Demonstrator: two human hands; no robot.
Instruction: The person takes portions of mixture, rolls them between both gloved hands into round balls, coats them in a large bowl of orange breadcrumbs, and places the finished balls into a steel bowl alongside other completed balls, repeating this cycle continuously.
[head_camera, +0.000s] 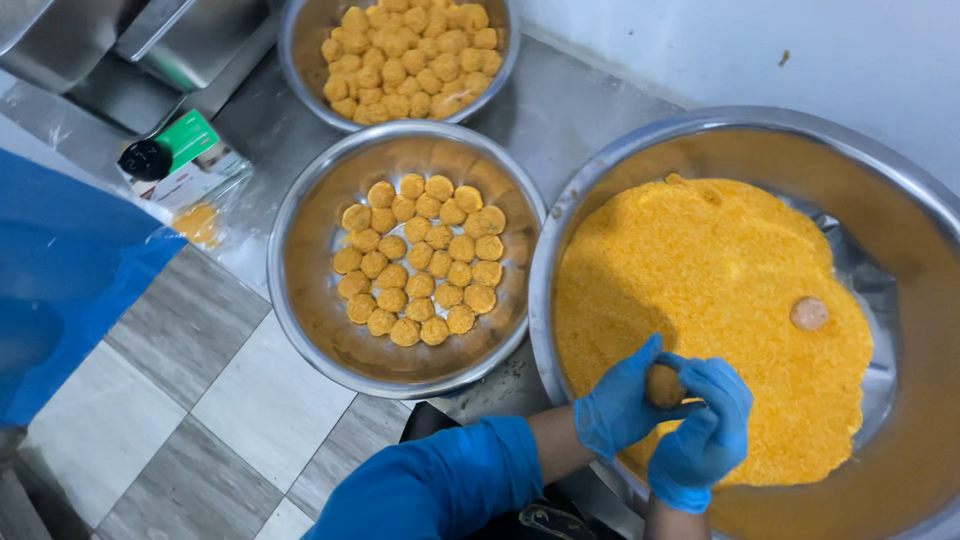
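Both gloved hands sit nearest the camera, at the near rim of the big steel basin (600, 190) on the right end of the desk (560, 110): the left hand (618, 405) and the right hand (705, 430), in blue gloves, are closed together around one crumb-coated ball (663, 385), each grip curled onto it so that only its top shows between the fingers. Going from the left: a blue sheet (70, 270) covers the left edge, and beside it lies a small carton with a green flap and a black round cap (178, 160), with a dusting of orange crumbs next to it. At the far edge a steel bowl (300, 45) is heaped with finished coated balls (405, 55). Nearer, in the middle of the desk, a second steel bowl (300, 290) holds a single layer of coated balls (420, 260), packed close in its centre with bare metal all round, so it looks only partly filled. On the right, the basin carries a wide bed of orange crumbs (700, 280), and one paler, uncoated ball (808, 313) rests on them, well apart from the hands. Judging by this, most of the coating seems done: one bowl is full, one is filling, one ball is in hand and one waits.
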